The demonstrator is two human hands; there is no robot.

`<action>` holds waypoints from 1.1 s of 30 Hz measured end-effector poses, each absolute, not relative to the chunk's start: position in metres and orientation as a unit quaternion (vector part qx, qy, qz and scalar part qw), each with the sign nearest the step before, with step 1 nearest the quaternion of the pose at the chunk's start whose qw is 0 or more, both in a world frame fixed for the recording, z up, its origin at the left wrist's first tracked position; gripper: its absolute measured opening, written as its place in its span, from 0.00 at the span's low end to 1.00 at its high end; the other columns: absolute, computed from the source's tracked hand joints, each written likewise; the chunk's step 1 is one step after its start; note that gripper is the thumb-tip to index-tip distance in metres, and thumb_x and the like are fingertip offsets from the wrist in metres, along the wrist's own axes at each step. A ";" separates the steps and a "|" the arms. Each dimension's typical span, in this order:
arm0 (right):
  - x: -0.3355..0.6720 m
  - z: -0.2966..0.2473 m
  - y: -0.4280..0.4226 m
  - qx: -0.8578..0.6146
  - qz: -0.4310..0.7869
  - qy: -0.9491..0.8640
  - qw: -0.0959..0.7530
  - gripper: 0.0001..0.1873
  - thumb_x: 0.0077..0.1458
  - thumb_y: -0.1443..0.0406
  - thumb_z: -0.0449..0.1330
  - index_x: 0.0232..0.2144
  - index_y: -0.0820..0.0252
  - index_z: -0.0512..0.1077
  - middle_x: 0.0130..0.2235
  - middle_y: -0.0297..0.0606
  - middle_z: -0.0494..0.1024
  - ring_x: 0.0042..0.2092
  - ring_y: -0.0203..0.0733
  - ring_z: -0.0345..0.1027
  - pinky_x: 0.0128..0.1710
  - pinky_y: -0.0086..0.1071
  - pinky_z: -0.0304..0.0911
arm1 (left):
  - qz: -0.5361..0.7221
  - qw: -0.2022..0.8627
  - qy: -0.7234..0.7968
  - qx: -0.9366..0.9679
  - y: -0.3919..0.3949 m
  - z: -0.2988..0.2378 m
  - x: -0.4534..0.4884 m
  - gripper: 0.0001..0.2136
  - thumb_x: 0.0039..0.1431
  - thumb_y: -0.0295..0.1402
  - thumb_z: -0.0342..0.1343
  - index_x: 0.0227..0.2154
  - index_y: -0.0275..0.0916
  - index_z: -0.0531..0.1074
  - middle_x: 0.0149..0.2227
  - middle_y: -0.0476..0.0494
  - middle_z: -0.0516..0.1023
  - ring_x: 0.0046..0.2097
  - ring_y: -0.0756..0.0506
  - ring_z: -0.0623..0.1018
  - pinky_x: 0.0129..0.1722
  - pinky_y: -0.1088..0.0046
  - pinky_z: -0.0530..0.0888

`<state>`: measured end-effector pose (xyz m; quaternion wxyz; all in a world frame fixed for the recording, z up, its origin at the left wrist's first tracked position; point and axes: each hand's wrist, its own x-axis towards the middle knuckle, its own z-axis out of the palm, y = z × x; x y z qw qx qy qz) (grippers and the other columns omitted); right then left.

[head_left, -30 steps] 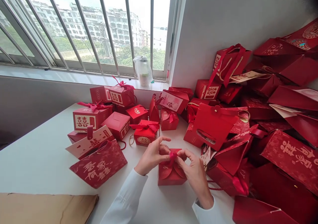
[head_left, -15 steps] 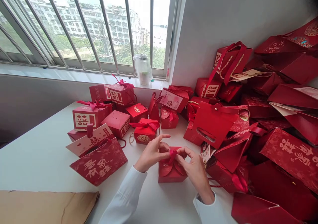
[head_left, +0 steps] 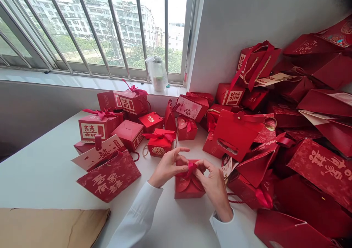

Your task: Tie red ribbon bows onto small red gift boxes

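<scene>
A small red gift box with curved petal flaps stands on the white table, just in front of my body. A thin red satin ribbon rises from its top. My left hand pinches the ribbon from the left, fingers curled over the box top. From the right, my right hand pinches the same ribbon between thumb and forefinger. Both white sleeves reach in from the bottom edge. My fingers hide most of the knot.
Several finished red boxes with bows and double-happiness labels stand behind the hands. Red paper bags pile up against the wall on the right, close to my right hand. A brown cardboard sheet lies at the front left. A window runs behind the table.
The whole view has shifted slightly up and left as my head moved. My hands stay on the ribbon above the box, with only small finger shifts.
</scene>
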<state>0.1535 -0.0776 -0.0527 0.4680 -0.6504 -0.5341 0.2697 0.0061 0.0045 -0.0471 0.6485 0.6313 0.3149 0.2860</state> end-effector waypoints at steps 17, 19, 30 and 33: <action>0.158 -0.051 -0.079 -0.631 0.311 -0.559 0.439 0.11 0.56 0.60 0.53 0.31 0.57 0.73 0.32 0.35 0.77 0.36 0.41 0.68 0.36 0.30 0.60 | 0.292 0.632 0.313 0.646 0.006 -0.053 0.007 0.25 0.46 0.31 0.63 0.48 0.35 0.62 0.27 0.49 0.74 0.30 0.50 0.73 0.31 0.75 0.69; 0.161 -0.051 -0.080 -0.619 0.326 -0.559 0.446 0.10 0.56 0.60 0.54 0.35 0.57 0.72 0.34 0.36 0.77 0.37 0.42 0.69 0.38 0.30 0.61 | 0.289 0.627 0.318 0.650 0.006 -0.052 0.006 0.25 0.46 0.31 0.63 0.48 0.35 0.62 0.28 0.49 0.74 0.30 0.50 0.73 0.31 0.75 0.69; 0.167 -0.035 -0.078 -0.574 0.323 -0.586 0.471 0.13 0.56 0.57 0.55 0.33 0.58 0.75 0.36 0.38 0.78 0.40 0.44 0.70 0.40 0.32 0.63 | 0.282 0.622 0.309 0.661 0.005 -0.048 0.004 0.25 0.46 0.31 0.62 0.48 0.37 0.62 0.28 0.49 0.73 0.31 0.50 0.73 0.32 0.74 0.69; 0.165 -0.032 -0.077 -0.581 0.305 -0.594 0.465 0.11 0.55 0.59 0.56 0.30 0.59 0.74 0.33 0.36 0.77 0.36 0.41 0.69 0.38 0.30 0.62 | 0.281 0.617 0.312 0.666 0.004 -0.046 0.003 0.25 0.46 0.30 0.62 0.48 0.36 0.62 0.28 0.49 0.73 0.31 0.50 0.73 0.32 0.74 0.69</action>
